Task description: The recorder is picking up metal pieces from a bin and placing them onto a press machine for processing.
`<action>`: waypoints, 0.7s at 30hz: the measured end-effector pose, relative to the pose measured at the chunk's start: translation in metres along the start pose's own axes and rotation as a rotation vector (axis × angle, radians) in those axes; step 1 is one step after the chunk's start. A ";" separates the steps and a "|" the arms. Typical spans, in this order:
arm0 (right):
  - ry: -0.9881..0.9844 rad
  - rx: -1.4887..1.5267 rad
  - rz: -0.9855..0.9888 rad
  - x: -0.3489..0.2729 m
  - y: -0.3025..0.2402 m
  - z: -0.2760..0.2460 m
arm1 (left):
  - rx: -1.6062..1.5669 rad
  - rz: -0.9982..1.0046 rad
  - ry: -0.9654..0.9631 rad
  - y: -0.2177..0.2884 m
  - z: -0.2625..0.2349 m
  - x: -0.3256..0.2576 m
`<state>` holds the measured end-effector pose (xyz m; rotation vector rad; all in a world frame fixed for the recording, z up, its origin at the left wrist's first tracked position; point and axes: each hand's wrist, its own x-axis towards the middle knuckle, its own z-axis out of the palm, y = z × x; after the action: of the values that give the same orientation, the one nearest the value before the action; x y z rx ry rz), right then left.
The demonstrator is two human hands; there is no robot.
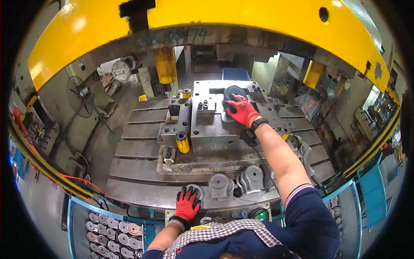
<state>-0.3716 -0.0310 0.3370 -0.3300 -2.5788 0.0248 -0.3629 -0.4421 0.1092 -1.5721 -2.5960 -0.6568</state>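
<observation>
My right hand, in a red and black glove, reaches far forward onto the die block. Its fingers are curled over a grey rounded stamped metal part lying on top of the die. My left hand, gloved the same way, is down at the front edge of the press bed. Its dark fingertips grip another round stamped metal part, which the hand partly hides. To the right of it, more stamped metal parts rest on the bed, with a stacked group beside them.
Overhead spans the yellow press ram. A yellow-banded guide post rises left of the die. Buttons with a green one sit at the bed's front. Bins of parts flank me, and a fan stands at left.
</observation>
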 end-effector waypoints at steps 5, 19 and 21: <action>-0.081 -0.040 0.063 0.009 -0.024 -0.008 | -0.010 -0.023 0.021 -0.001 0.001 -0.003; 0.287 0.412 0.074 -0.172 -0.052 -0.058 | -0.206 -0.225 0.184 -0.033 -0.006 -0.029; 0.301 0.315 0.321 -0.261 -0.038 -0.050 | -0.317 -0.336 0.318 -0.048 -0.022 -0.053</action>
<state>-0.1391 -0.1329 0.2498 -0.5755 -2.1593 0.4562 -0.3823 -0.5142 0.1002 -0.9761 -2.6174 -1.2808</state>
